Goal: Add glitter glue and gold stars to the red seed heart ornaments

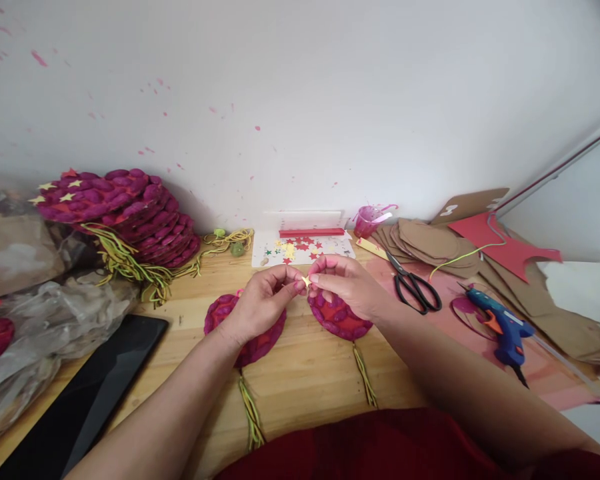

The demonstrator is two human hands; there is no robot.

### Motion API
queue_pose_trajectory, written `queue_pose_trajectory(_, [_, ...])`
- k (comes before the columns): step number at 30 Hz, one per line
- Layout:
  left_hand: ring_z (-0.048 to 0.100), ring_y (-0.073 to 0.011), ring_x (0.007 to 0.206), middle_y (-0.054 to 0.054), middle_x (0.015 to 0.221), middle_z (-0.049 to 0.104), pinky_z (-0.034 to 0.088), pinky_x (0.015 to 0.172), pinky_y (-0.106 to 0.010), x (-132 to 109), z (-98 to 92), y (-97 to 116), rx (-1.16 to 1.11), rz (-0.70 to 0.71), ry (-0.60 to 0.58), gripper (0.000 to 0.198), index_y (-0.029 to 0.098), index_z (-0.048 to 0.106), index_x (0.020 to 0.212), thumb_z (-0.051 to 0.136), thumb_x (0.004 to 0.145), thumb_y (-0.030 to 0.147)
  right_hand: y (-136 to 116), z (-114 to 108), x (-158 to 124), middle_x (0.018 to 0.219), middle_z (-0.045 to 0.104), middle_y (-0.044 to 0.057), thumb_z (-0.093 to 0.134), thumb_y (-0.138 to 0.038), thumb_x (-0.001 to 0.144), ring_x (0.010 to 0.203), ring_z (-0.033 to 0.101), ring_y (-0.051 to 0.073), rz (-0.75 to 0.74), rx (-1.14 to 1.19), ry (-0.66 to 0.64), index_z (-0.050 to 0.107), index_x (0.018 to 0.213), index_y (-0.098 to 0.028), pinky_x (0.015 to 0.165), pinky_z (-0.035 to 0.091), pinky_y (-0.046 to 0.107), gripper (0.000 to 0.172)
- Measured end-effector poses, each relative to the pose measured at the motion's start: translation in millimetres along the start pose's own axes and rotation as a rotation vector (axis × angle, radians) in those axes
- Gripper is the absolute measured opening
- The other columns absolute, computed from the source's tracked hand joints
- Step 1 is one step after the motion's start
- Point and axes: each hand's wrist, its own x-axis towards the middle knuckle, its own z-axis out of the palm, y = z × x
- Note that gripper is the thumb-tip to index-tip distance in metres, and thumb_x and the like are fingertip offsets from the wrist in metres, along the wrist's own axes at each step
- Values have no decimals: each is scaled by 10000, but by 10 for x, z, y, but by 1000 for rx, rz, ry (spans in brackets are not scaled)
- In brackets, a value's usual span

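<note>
Between my fingertips, over the middle of the table, is a small pale yellow star. My left hand pinches it from one side and my right hand from the other. Beneath my left hand lies a round purple-and-red ornament with a yellow-green yarn tassel. A similar ornament with its own tassel lies under my right hand. Just beyond the hands, a white sheet carries loose red, yellow and green stars. My hands partly hide both ornaments.
At the left stand stacked purple ornaments, plastic bags and a black tablet-like slab. Toward the right are black-handled scissors, a blue glue gun, cardboard discs, red paper and a pink-stained cup.
</note>
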Motion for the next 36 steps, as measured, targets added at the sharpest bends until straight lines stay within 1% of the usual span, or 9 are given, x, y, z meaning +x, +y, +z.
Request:
queue_pose_trajectory(6, [644,-172,861,-39,879,717,467,855,-303,8,-2,0,-29,-16,-18,178,184,668,904,654,924,361,16,-17,3,638,680,-1,730,-299,771,563,583,107,14,5,-3,626,815,-185,494,370,215,161])
queue_pose_trajectory(11, [619,-162,818,-36,857,708,455,809,-291,11,-4,7,-31,-27,4,185,184,673,868,673,906,365,30,-40,5,671,692,6,717,-288,789,597,599,115,-13,-9,-20,643,849,-185,508,383,218,140])
queue_pose_trajectory(16, [615,-168,816,-39,849,703,454,806,-300,11,-2,0,-26,-53,9,202,183,683,874,685,892,384,-25,-17,-16,663,684,7,730,-315,781,592,595,118,-27,-49,-21,629,830,-180,518,391,228,175])
queue_pose_trajectory(21, [618,-168,815,-48,863,709,467,809,-304,7,5,11,-27,-57,8,231,178,700,878,694,879,409,-40,-11,-11,658,673,-3,717,-308,784,561,570,108,-23,-100,-4,607,800,-186,521,403,232,166])
queue_pose_trajectory(23, [620,-163,802,-46,858,710,471,796,-299,6,13,26,-25,-68,30,237,178,707,881,705,867,414,-15,-21,1,668,667,-7,694,-303,801,577,585,114,-44,-124,17,600,803,-192,533,419,239,145])
queue_pose_trajectory(27, [620,-158,751,-40,820,706,476,733,-290,6,33,46,-30,-109,86,266,178,726,892,754,809,429,30,-9,-3,716,645,-11,660,-256,823,655,621,134,-175,-256,133,587,825,-210,593,460,259,86])
queue_pose_trajectory(29, [626,-162,749,-43,823,710,480,720,-291,5,39,45,-41,-126,101,289,176,730,900,775,782,437,35,17,-30,715,623,-17,639,-220,832,631,590,125,-259,-364,186,579,829,-218,570,439,254,60])
queue_pose_trajectory(32, [633,-165,759,-45,832,715,482,724,-291,6,42,35,-57,-139,113,300,174,727,901,786,771,439,37,50,-81,713,621,-18,608,-188,854,588,557,117,-382,-541,210,565,855,-232,536,418,253,61])
queue_pose_trajectory(36, [632,-156,768,-39,831,715,477,731,-280,7,39,22,-49,-131,137,277,175,733,883,775,795,435,79,41,-117,792,663,23,579,-172,881,719,626,163,-636,-862,244,551,879,-239,655,480,298,72])
